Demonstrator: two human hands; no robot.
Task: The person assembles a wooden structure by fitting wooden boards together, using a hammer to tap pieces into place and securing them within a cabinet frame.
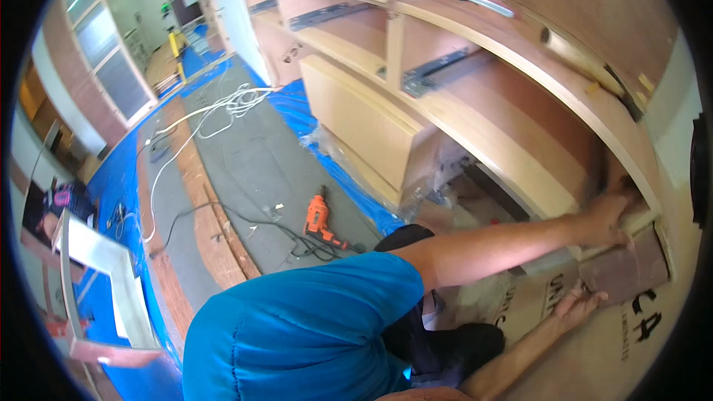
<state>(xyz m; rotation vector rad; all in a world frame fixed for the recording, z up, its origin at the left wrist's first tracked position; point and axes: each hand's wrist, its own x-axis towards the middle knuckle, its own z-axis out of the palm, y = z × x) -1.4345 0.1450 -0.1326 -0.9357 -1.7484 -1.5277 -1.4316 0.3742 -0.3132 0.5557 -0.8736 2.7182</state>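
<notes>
My left arm, in a blue sleeve, reaches across to the right end of a long pale wooden cabinet (475, 141). My left hand (610, 215) is at the lower corner of its opening. Its fingers go into shadow and are smeared by motion, so their grip cannot be told. Below it, a flat brown board (627, 269) stands against the cabinet's end post. My right hand (575, 307), palm turned up, has its fingers curled at the board's lower left edge. Printed brown sheeting (535, 297) lies beneath the hands.
An orange power drill (317, 217) lies on the grey floor covering with its dark cord. A pale wooden box (364, 126) stands before the cabinet, on blue sheeting (297, 108). White cable (230, 104) is coiled farther off. A white frame (111, 252) stands at left.
</notes>
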